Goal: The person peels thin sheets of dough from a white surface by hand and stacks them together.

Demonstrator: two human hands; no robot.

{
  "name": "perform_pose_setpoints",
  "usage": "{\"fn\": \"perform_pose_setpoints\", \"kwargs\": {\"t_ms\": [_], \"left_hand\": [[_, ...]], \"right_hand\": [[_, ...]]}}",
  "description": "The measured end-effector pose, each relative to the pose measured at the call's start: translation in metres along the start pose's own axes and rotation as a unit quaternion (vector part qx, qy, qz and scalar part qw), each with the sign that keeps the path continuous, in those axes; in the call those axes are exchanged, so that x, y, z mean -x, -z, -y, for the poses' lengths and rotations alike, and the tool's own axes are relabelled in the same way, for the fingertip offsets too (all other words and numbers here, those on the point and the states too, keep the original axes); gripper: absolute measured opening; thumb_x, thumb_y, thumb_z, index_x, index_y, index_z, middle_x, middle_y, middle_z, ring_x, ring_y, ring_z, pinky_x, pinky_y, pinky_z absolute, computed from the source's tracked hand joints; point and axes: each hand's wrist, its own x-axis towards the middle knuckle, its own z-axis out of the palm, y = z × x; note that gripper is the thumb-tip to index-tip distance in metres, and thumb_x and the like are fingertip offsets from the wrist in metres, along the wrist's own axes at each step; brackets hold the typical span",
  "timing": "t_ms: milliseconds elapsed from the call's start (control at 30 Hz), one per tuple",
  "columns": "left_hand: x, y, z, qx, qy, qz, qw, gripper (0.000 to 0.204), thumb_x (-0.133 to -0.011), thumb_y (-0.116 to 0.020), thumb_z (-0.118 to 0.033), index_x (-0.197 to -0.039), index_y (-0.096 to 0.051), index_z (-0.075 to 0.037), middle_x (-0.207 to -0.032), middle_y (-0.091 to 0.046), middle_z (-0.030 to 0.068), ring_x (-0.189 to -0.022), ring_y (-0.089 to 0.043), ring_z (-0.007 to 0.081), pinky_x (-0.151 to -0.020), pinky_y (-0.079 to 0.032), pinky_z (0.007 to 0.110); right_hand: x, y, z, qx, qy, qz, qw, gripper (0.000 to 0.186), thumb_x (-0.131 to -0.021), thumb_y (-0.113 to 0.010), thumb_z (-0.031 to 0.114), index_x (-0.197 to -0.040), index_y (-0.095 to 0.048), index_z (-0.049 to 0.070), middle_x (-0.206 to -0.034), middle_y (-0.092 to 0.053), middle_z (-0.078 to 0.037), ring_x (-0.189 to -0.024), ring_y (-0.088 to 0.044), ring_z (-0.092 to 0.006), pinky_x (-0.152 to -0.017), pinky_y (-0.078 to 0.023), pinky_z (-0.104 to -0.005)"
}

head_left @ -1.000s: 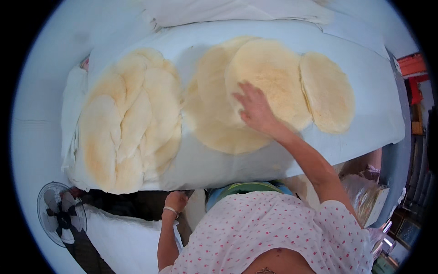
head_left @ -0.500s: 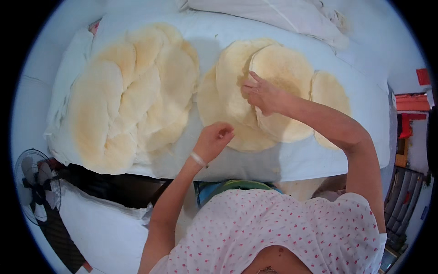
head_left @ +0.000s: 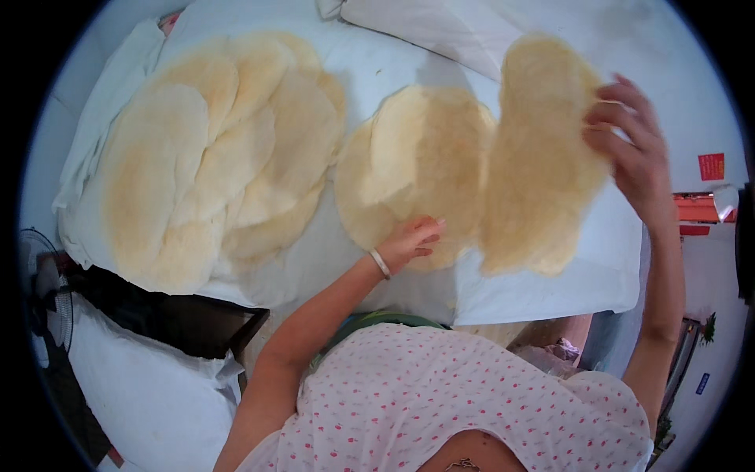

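Thin, round, pale-yellow flatbreads lie in overlapping layers on a white cloth. My right hand (head_left: 629, 138) is at the right edge of a raised flatbread (head_left: 539, 157), which stands tilted and looks narrow. Its fingers lap over that edge, a little blurred; the thumb is hidden. My left hand (head_left: 417, 242), with a pale bracelet at the wrist, hovers over or rests on the near edge of the middle flatbread pile (head_left: 429, 157). Its fingers are loosely apart and hold nothing. I cannot tell whether it touches the bread.
A larger spread of overlapping flatbreads (head_left: 228, 149) covers the left of the white cloth (head_left: 543, 295). A white sack or folded cloth (head_left: 425, 27) lies at the far edge. Beyond the near left corner are a fan (head_left: 47, 303) and a white bag (head_left: 157, 385).
My right hand has swung right and lifted the top flatbread off the middle pile, tilting it up. The left hand has moved right, to the pile's near edge. The view has shifted slightly.
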Motion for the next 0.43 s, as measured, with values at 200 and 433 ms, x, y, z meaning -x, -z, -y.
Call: {"fn": "perform_pose_setpoints", "kwargs": {"t_ms": [200, 433], "left_hand": [[0.040, 0.038, -0.042, 0.241, -0.084, 0.085, 0.963, 0.046, -0.089, -0.060, -0.020, -0.129, -0.046, -0.002, -0.122, -0.057, 0.0081, -0.111, -0.056, 0.0204, -0.097, -0.045, 0.036], [0.065, 0.112, -0.051, -0.040, -0.090, -0.185, 0.978, 0.048, -0.085, -0.063, -0.012, -0.130, -0.045, -0.005, -0.122, -0.058, 0.0096, -0.112, -0.056, 0.0249, -0.094, -0.048, 0.043]], "right_hand": [[0.116, -0.047, 0.022, -0.224, -0.287, -0.338, 0.868, 0.021, -0.083, -0.065, 0.008, -0.104, -0.065, 0.006, -0.132, -0.047, -0.009, -0.125, -0.044, -0.0250, -0.103, -0.038, -0.0416], [0.152, -0.286, 0.172, -0.838, -0.501, -0.186, 0.109, 0.060, -0.094, -0.033, 0.056, -0.131, -0.039, 0.008, -0.119, -0.059, -0.016, -0.102, -0.062, -0.0328, -0.083, -0.052, -0.0440]]}}
